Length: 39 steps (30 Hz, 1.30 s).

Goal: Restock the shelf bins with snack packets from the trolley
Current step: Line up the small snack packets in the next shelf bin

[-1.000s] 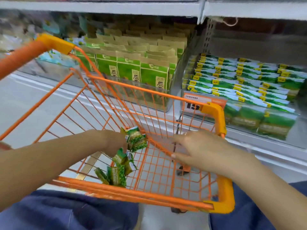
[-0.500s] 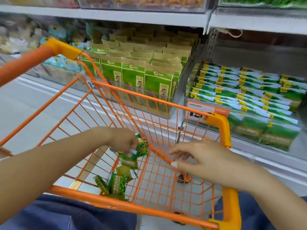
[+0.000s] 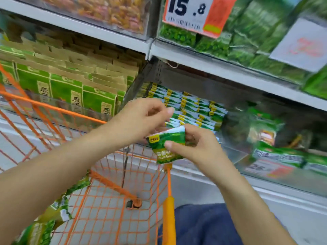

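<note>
Right grip (image 3: 192,147) pinches green packet (image 3: 166,147) | left hand (image 3: 141,119) fingers curled, touching its top edge | matching bin (image 3: 191,110) just beyond, up-right | right hand nearer

At mid frame I see the shelf (image 3: 221,71) holding a clear bin (image 3: 228,152) of green packets (image 3: 192,110). Green cartons (image 3: 70,89) fill its left side.

Both bare forearms extend from the lower corners of the frame and converge at centre. The left hand (image 3: 143,119) sits slightly higher, fingers curled with tips pinched together. The right hand (image 3: 194,145) pinches a snack packet (image 3: 166,147) between thumb and curled fingers.
</note>
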Each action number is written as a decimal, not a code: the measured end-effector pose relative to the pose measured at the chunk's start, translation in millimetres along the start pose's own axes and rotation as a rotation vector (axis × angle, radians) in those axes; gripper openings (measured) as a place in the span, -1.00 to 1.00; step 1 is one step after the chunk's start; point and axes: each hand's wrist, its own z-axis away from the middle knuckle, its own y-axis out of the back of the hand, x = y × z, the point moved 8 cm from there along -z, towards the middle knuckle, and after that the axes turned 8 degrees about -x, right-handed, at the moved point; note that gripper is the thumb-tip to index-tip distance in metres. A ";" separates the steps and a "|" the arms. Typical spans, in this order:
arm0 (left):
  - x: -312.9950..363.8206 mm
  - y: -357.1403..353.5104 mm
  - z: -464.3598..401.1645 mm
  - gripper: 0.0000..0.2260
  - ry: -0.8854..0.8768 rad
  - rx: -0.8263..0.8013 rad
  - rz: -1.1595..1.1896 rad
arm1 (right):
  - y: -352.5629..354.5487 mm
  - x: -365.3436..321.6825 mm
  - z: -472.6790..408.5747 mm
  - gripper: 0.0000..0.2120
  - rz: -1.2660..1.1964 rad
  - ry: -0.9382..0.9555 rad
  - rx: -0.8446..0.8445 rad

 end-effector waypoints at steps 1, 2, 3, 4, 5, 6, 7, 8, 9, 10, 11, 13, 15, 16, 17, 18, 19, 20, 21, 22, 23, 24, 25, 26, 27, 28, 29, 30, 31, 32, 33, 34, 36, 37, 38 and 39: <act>2.4 -9.7 -10.5 -0.71 -0.040 0.036 -0.157 | 21.8 3.8 5.6 -0.87 0.035 -0.016 0.080; 0.8 -22.5 -19.7 -0.66 -0.065 0.058 -0.346 | 44.4 8.7 11.8 -0.90 0.095 -0.033 0.163; -4.3 -37.0 -26.9 -0.57 -0.072 0.058 -0.515 | 66.9 13.4 18.6 -0.90 0.171 -0.053 0.250; -14.5 -51.5 -33.3 -0.46 -0.063 0.038 -0.651 | 89.2 19.3 25.7 -0.87 0.244 -0.080 0.332; -25.9 -62.3 -37.3 -0.39 -0.050 0.022 -0.751 | 110.0 24.8 32.0 -0.84 0.311 -0.111 0.404; -34.5 -69.4 -38.8 -0.38 -0.056 0.028 -0.822 | 130.0 30.8 37.0 -0.83 0.369 -0.148 0.464; -39.6 -72.9 -38.8 -0.42 -0.071 0.043 -0.870 | 147.4 34.9 39.3 -0.82 0.415 -0.177 0.509; -43.1 -74.4 -38.5 -0.46 -0.080 0.043 -0.891 | 163.0 37.9 39.4 -0.81 0.456 -0.197 0.546; -43.6 -74.8 -38.1 -0.50 -0.100 0.045 -0.906 | 175.8 38.4 37.0 -0.80 0.499 -0.204 0.573; -42.5 -74.5 -37.5 -0.52 -0.122 0.053 -0.917 | 185.6 35.7 31.5 -0.79 0.559 -0.205 0.595; -40.2 -73.6 -36.6 -0.55 -0.134 0.064 -0.928 | 192.3 32.3 23.2 -0.81 0.638 -0.214 0.601; -38.3 -72.4 -35.2 -0.59 -0.126 0.076 -0.929 | 198.8 32.6 -2.9 -0.84 0.859 -0.288 0.540; -37.4 -72.4 -34.5 -0.60 -0.108 0.066 -0.921 | 193.2 47.6 -33.7 -0.77 1.128 -0.398 0.372; -37.4 -72.6 -34.3 -0.60 -0.107 0.066 -0.919 | 186.2 58.2 -45.6 -0.76 1.248 -0.445 0.275; -37.4 -72.6 -34.1 -0.60 -0.109 0.068 -0.915 | 178.0 68.0 -54.5 -0.78 1.349 -0.478 0.198; -37.4 -72.1 -33.9 -0.60 -0.105 0.066 -0.911 | 170.5 75.6 -60.4 -0.81 1.430 -0.503 0.145; -36.9 -71.9 -33.9 -0.60 -0.097 0.062 -0.910 | 165.2 81.3 -64.5 -0.82 1.490 -0.527 0.114; -37.2 -71.7 -34.0 -0.60 -0.096 0.066 -0.909 | 162.5 86.2 -67.6 -0.81 1.530 -0.553 0.093; -37.5 -72.1 -34.3 -0.61 -0.100 0.072 -0.907 | 162.6 91.0 -70.3 -0.79 1.553 -0.584 0.078; -37.2 -72.5 -34.3 -0.62 -0.106 0.076 -0.904 | 164.9 95.4 -72.2 -0.77 1.557 -0.621 0.068; -36.7 -72.4 -34.5 -0.63 -0.109 0.079 -0.902 | 168.5 99.3 -74.5 -0.76 1.547 -0.662 0.065; -36.7 -71.8 -34.5 -0.64 -0.114 0.089 -0.900 | 172.6 103.4 -77.0 -0.75 1.528 -0.698 0.067; -36.8 -71.4 -34.8 -0.65 -0.118 0.101 -0.898 | 176.9 107.3 -80.2 -0.74 1.501 -0.719 0.075; -36.5 -71.0 -34.6 -0.65 -0.119 0.106 -0.894 | 180.1 110.7 -83.0 -0.74 1.464 -0.726 0.084; -36.0 -71.3 -34.4 -0.66 -0.120 0.107 -0.891 | 182.2 114.6 -85.7 -0.73 1.409 -0.728 0.092; -35.6 -71.4 -34.3 -0.66 -0.125 0.112 -0.891 | 183.0 118.9 -88.3 -0.73 1.349 -0.721 0.090; -35.5 -71.5 -34.4 -0.67 -0.132 0.116 -0.891 | 181.4 123.9 -91.0 -0.72 1.305 -0.710 0.063; -35.4 -71.3 -34.2 -0.67 -0.134 0.117 -0.892 | 178.0 128.5 -92.8 -0.69 1.281 -0.704 0.010; -35.3 -71.3 -34.0 -0.67 -0.131 0.115 -0.893 | 174.3 133.0 -93.6 -0.66 1.272 -0.699 -0.048; -35.3 -71.1 -33.6 -0.67 -0.129 0.114 -0.895 | 171.8 136.2 -93.6 -0.63 1.279 -0.691 -0.094; -35.3 -71.2 -33.5 -0.68 -0.132 0.115 -0.896 | 171.4 137.9 -93.3 -0.62 1.296 -0.681 -0.117; -35.0 -71.6 -33.5 -0.68 -0.137 0.114 -0.899 | 172.9 138.1 -93.1 -0.63 1.323 -0.666 -0.117; -35.7 -72.4 -33.4 -0.68 -0.138 0.107 -0.901 | 179.7 137.8 -94.2 -0.64 1.378 -0.645 -0.065; -36.1 -72.6 -33.3 -0.67 -0.137 0.106 -0.900 | 182.5 137.6 -94.9 -0.65 1.397 -0.643 -0.035; -36.2 -72.4 -33.1 -0.67 -0.134 0.104 -0.899 | 183.8 137.5 -96.0 -0.66 1.418 -0.641 -0.016; -36.5 -72.3 -33.1 -0.67 -0.131 0.099 -0.900 | 184.4 136.9 -97.4 -0.68 1.439 -0.638 -0.001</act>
